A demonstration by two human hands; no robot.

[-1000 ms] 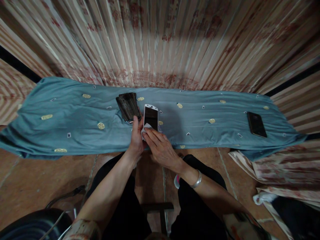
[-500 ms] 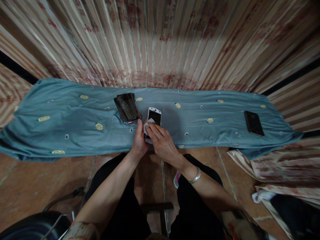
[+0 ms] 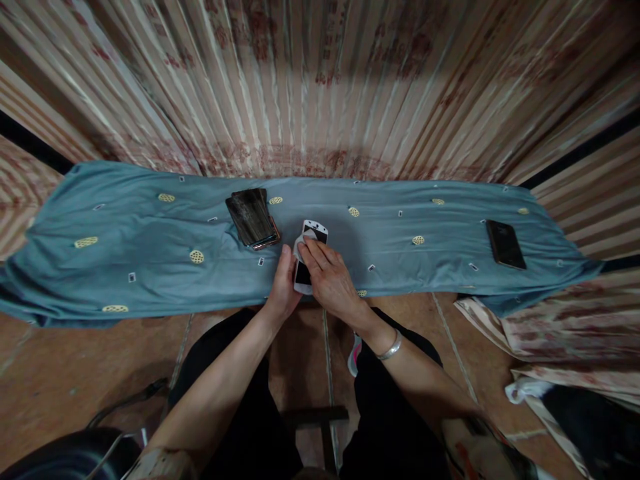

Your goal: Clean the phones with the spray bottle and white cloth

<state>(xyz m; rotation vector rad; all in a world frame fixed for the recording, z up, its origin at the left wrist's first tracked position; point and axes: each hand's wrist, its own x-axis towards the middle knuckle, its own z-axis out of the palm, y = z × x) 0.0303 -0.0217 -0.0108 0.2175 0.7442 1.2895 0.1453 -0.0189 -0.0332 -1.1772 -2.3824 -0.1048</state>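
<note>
A white smartphone with a dark screen is held over the near edge of the cloth-covered table. My left hand grips it by its left side, thumb pointing up along the edge; the fingers underneath are hidden. My right hand presses a small white cloth or tissue against the upper part of the screen, fingers together over it. To the left of my hands lies a stack of dark smartphones, slightly fanned.
Farther right on the blue-green patterned cloth lies a single dark smartphone. Behind the table hangs a pleated curtain. A black round object with cables is at the lower left, and a dark bag at the lower right.
My right hand has slid the white wipe up and to the right across the phone, exposing more of the lower screen. The phone has shifted slightly right and tilted.
</note>
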